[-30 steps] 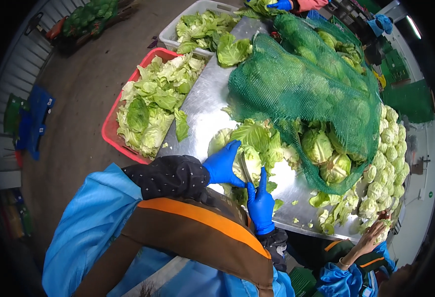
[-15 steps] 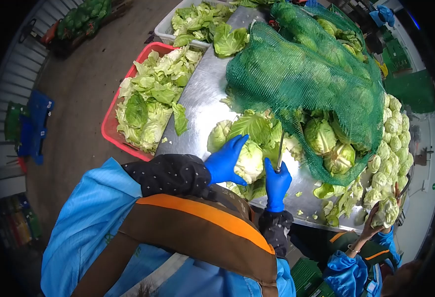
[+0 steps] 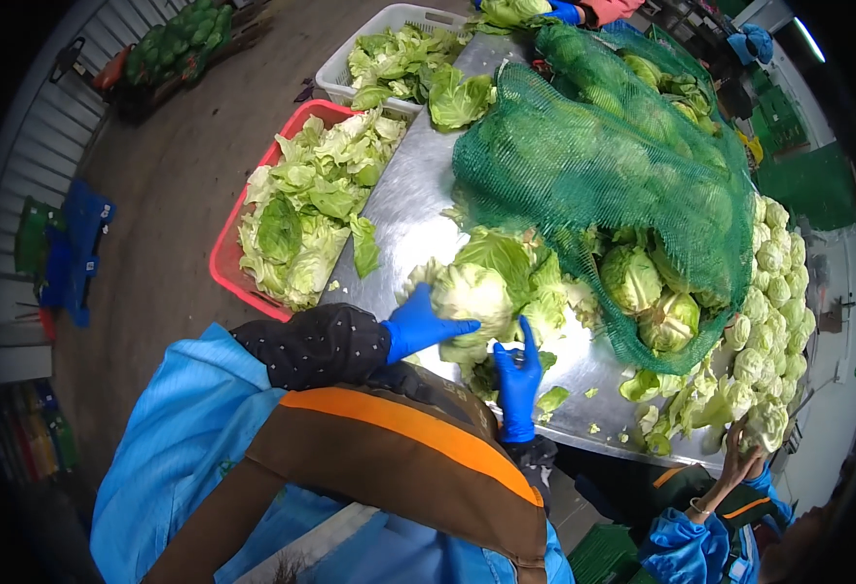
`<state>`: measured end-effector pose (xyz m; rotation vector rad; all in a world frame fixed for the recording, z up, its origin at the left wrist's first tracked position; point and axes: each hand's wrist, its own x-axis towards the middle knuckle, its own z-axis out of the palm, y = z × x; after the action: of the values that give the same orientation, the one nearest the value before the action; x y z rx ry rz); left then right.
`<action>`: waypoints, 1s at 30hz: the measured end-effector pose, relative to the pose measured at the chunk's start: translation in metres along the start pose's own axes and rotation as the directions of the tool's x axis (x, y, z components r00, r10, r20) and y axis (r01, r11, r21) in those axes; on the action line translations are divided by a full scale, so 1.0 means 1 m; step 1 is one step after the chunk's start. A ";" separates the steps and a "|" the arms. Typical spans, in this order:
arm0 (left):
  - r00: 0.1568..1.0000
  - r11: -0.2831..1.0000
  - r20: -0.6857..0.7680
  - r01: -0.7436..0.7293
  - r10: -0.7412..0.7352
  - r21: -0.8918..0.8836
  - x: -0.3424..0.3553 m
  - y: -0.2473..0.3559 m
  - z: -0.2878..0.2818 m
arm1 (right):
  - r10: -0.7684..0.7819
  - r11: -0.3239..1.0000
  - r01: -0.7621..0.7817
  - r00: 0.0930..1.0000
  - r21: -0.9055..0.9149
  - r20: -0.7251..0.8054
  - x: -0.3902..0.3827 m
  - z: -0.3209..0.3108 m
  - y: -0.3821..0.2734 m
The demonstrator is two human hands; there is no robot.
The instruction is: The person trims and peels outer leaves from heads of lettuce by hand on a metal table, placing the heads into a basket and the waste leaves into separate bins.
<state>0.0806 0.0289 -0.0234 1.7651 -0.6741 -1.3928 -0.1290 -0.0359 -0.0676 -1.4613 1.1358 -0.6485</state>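
A pale green cabbage (image 3: 471, 295) sits among loose leaves at the near edge of the metal table. My left hand (image 3: 422, 325) grips its left side, thumb across its near face. Just right of the cabbage is my right hand (image 3: 518, 382), index finger stretched up and the other fingers curled. That hand held a knife half a second ago; the blade is hidden now. Larger green leaves (image 3: 499, 255) lie behind the cabbage.
A red crate (image 3: 225, 255) and a white crate (image 3: 333, 73) of leaves stand left of the metal table (image 3: 394, 200). Green netting (image 3: 583, 146) covers cabbages. Trimmed cabbages (image 3: 773, 292) are heaped at right, near a co-worker's hand (image 3: 736, 456). Another person's gloved hand (image 3: 566, 12) is at the far edge.
The cabbage has turned in my left hand and shifted slightly left and up. My right hand has moved left and down, and the knife blade no longer shows. A co-worker's gloved hand appears at the far edge.
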 end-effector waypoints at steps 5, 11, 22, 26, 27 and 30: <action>0.905 0.780 0.423 -0.237 -0.039 0.579 -0.007 0.040 -0.007 | 0.241 0.942 -0.250 0.968 0.226 0.065 0.027 -0.024 -0.014; 0.908 0.738 0.272 -0.419 0.320 0.529 0.052 0.042 0.036 | 0.064 0.990 -0.058 0.997 -0.127 0.039 0.016 -0.040 0.003; 0.950 0.639 0.244 -0.313 0.198 0.702 0.042 0.053 0.063 | 0.076 0.887 -0.119 0.991 -0.447 -0.114 0.011 -0.025 -0.026; 0.941 0.599 0.229 -0.336 0.251 0.727 0.046 0.058 0.069 | 0.114 0.976 -0.157 0.960 -0.153 -0.257 0.030 -0.032 0.027; 0.945 0.613 0.225 -0.326 0.238 0.720 0.044 0.056 0.062 | 0.103 0.955 -0.153 0.974 -0.254 -0.200 0.025 -0.030 -0.008; 0.910 0.600 0.193 -0.390 0.366 0.698 0.041 0.036 0.068 | -0.069 0.840 -0.091 0.960 -0.535 -0.272 0.034 -0.043 -0.040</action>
<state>0.0280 -0.0405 -0.0231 1.9968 -1.7052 -0.8840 -0.1417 -0.0884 -0.0267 -1.8788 1.6481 -0.5581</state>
